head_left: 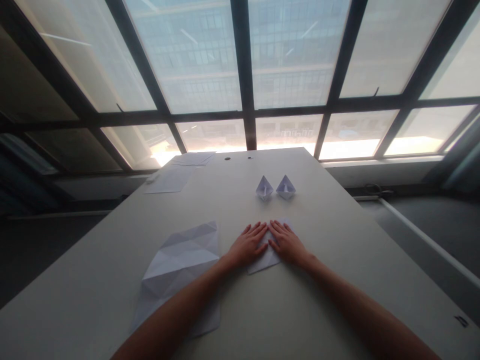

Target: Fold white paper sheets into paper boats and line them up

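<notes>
Folded paper [263, 264] lies on the desk [337, 250], nearer the person than the boats [286, 191], under the left hand [245, 246] and right hand [290, 246], both flat, fingers slightly spread; judged light, thin, easily creased, best gripped at its near edge.

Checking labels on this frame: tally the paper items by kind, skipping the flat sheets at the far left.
Small folded shapes: 2
Opened-out creased sheet: 1
Paper piece under the left hand and right hand: 1
Total: 4
</notes>
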`<state>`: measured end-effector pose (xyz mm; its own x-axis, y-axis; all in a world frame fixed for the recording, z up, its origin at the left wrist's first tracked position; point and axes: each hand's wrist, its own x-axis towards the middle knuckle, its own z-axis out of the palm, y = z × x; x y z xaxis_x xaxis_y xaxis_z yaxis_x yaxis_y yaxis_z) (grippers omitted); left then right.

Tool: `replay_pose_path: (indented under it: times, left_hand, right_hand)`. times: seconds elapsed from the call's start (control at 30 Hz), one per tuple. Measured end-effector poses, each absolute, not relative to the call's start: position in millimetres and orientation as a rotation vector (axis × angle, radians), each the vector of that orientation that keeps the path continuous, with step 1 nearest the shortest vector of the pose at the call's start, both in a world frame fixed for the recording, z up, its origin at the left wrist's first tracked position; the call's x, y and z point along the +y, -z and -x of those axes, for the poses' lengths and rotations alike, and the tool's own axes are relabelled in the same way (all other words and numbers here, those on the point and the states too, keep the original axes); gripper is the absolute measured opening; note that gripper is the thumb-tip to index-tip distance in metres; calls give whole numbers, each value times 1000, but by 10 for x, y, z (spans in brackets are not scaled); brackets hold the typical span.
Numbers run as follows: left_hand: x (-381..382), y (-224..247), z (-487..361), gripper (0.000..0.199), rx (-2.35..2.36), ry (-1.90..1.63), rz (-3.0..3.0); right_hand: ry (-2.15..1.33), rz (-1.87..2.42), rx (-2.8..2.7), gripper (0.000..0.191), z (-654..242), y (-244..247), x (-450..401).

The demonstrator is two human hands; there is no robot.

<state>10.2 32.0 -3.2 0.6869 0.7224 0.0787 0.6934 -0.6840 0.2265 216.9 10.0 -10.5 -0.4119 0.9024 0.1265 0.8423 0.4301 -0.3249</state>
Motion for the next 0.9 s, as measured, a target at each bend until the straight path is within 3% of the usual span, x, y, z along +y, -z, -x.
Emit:
replay_pose_path:
  times: [0.9]
  left_hand:
    - [330, 42, -90, 62, 1136, -247, -2736]
  right_hand:
    - [-334, 1495, -2368, 61, -2172, 134, 116]
